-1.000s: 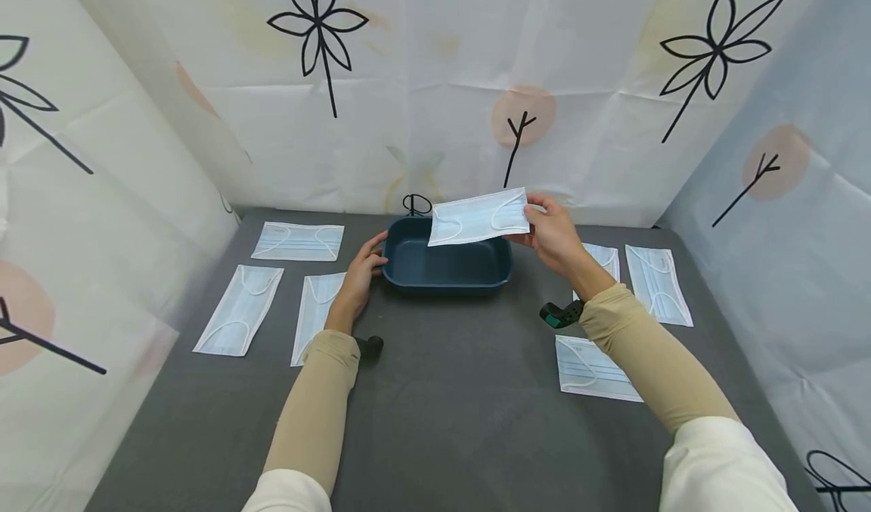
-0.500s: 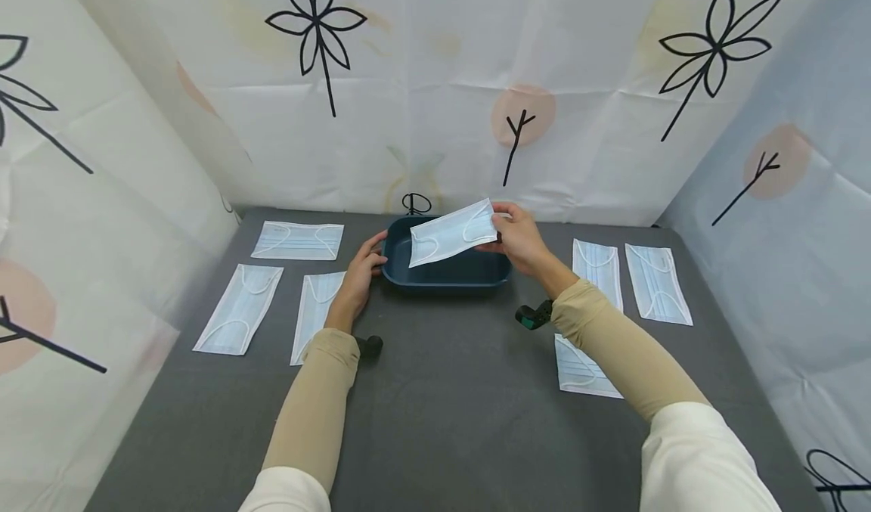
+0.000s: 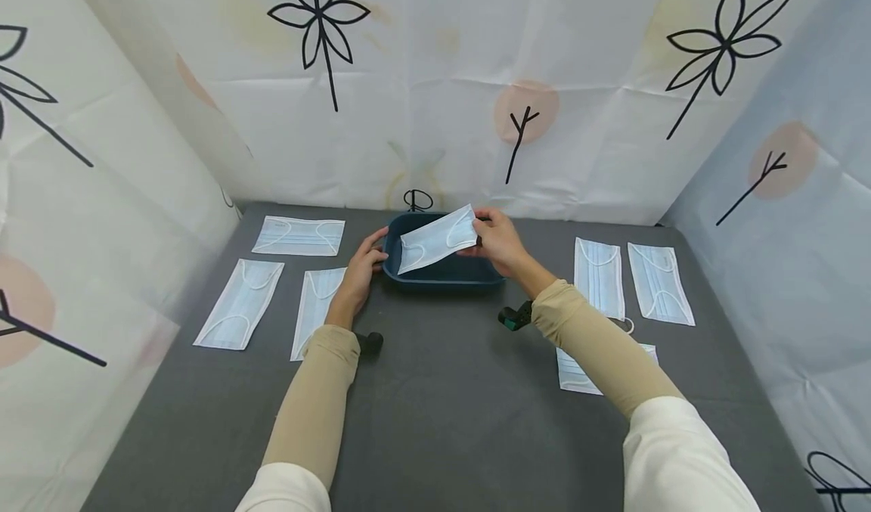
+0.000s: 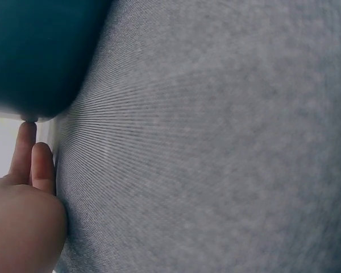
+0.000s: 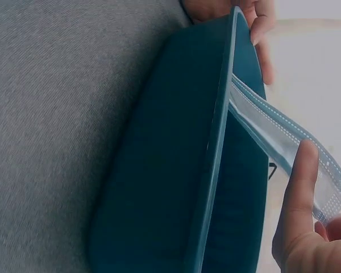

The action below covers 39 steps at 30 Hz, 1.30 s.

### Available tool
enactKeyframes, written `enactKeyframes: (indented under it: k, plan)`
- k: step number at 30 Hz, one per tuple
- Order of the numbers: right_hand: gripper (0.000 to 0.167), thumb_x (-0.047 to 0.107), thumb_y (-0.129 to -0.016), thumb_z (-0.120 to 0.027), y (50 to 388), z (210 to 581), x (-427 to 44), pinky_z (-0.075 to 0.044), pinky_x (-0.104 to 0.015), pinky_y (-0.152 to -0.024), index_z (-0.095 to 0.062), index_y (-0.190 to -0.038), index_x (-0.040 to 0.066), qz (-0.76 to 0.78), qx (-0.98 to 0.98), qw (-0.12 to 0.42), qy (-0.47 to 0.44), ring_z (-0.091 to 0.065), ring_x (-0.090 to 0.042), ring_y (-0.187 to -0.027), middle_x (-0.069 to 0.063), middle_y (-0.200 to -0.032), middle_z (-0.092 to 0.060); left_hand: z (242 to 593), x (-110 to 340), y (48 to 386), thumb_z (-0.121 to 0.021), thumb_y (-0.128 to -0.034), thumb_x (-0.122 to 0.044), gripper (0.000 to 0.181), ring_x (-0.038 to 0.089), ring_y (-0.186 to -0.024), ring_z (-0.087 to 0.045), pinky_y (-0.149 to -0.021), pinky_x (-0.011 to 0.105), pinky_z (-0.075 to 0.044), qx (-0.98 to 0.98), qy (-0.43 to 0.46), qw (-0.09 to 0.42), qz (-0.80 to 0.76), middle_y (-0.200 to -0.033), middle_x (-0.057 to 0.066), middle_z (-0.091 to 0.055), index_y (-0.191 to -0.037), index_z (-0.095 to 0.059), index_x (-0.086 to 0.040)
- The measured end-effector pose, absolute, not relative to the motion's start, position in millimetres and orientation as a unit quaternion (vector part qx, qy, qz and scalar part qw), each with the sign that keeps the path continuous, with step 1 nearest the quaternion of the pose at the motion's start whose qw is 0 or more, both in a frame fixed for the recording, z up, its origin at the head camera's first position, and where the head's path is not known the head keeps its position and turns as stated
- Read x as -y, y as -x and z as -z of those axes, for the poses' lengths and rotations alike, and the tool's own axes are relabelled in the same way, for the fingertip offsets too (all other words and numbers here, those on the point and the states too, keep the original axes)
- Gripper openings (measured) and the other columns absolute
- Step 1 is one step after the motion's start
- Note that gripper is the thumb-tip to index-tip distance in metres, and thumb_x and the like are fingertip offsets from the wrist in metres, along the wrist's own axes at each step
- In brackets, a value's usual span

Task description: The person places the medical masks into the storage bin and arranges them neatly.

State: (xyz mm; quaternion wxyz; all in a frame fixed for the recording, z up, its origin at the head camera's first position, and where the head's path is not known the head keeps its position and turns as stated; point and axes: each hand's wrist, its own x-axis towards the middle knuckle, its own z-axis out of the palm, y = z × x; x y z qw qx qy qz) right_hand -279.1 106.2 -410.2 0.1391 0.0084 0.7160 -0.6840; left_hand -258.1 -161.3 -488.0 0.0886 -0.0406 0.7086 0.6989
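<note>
A pleated light-blue face mask (image 3: 437, 241) slants down over the dark blue rectangular container (image 3: 445, 285). My right hand (image 3: 500, 241) pinches its upper right end. In the right wrist view the lower end of the mask (image 5: 273, 128) dips past the container's rim (image 5: 216, 136), and an extended finger lies along it. My left hand (image 3: 361, 270) holds the left end of the container, its fingers around that side. The left wrist view shows fingertips touching the container's wall (image 4: 40, 57). The container's floor is partly hidden by the mask.
On the grey table (image 3: 442, 421) masks lie to both sides: one at the back left (image 3: 299, 236), one at the far left (image 3: 240, 304), one beside the left forearm (image 3: 316, 308), and several at right (image 3: 660, 283). Patterned white cloth (image 3: 442, 81) walls the back and sides.
My right hand has moved left and down, bringing the mask over the container and tilting its left end lower. The left hand stays at the container's left end.
</note>
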Motion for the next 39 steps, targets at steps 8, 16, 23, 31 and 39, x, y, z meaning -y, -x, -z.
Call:
enactKeyframes:
  k: [8, 16, 23, 31, 39]
  plan:
    - [0.041, 0.012, -0.111, -0.036, 284.3, 417.2, -97.2, -0.059, -0.048, -0.093, -0.038, -0.15, 0.001, 0.696, -0.704, 0.142, -0.014, -0.064, -0.025, -0.098, -0.025, -0.135, -0.051, 499.2, 161.5, 263.0, -0.043, -0.0996, -0.011, 0.059, 0.027, -0.146, -0.036, -0.108, 0.037, -0.036, -0.715, 0.044, 0.066, -0.695, -0.163, 0.012, -0.035, -0.157, -0.041, -0.026]
    - [0.04, 0.012, -0.111, -0.036, 284.5, 422.5, -93.0, -0.062, -0.039, -0.085, -0.039, -0.15, 0.001, 0.689, -0.71, 0.146, -0.015, -0.064, -0.026, -0.099, -0.025, -0.135, -0.051, 489.4, 161.5, 260.3, -0.044, -0.0996, -0.008, 0.06, 0.028, -0.151, -0.029, -0.113, 0.042, -0.032, -0.706, 0.046, 0.082, -0.702, -0.166, 0.01, -0.03, -0.158, -0.04, -0.023]
    - [0.039, 0.013, -0.111, -0.037, 283.1, 426.6, -92.7, -0.061, -0.047, -0.087, -0.041, -0.148, 0.002, 0.678, -0.72, 0.147, -0.009, -0.066, -0.025, -0.091, -0.023, -0.128, -0.053, 470.5, 161.3, 252.3, -0.043, -0.0998, -0.004, 0.061, 0.032, -0.154, -0.025, -0.116, 0.047, -0.03, -0.7, 0.039, 0.095, -0.707, -0.168, 0.013, -0.026, -0.159, -0.036, -0.015]
    - [0.05, 0.018, -0.11, -0.042, 279.1, 425.2, -99.8, -0.051, -0.063, -0.098, -0.032, -0.157, 0.006, 0.643, -0.746, 0.173, 0.009, -0.065, -0.039, -0.105, -0.028, -0.139, -0.048, 494.2, 161.5, 260.3, -0.042, -0.1016, -0.012, 0.058, 0.026, -0.152, -0.029, -0.118, 0.046, -0.029, -0.719, 0.039, 0.077, -0.69, -0.166, 0.007, -0.03, -0.158, -0.04, -0.027]
    - [0.071, 0.039, -0.108, -0.045, 273.1, 419.5, -108.2, -0.045, -0.055, -0.111, -0.013, -0.165, 0.01, 0.428, -0.881, 0.175, 0.098, -0.05, -0.039, -0.14, -0.023, -0.165, -0.029, 495.8, 161.2, 262.1, -0.042, -0.1022, -0.012, 0.058, 0.026, -0.153, -0.029, -0.117, 0.046, -0.03, -0.718, 0.041, 0.079, -0.69, -0.167, 0.005, -0.029, -0.158, -0.04, -0.028]
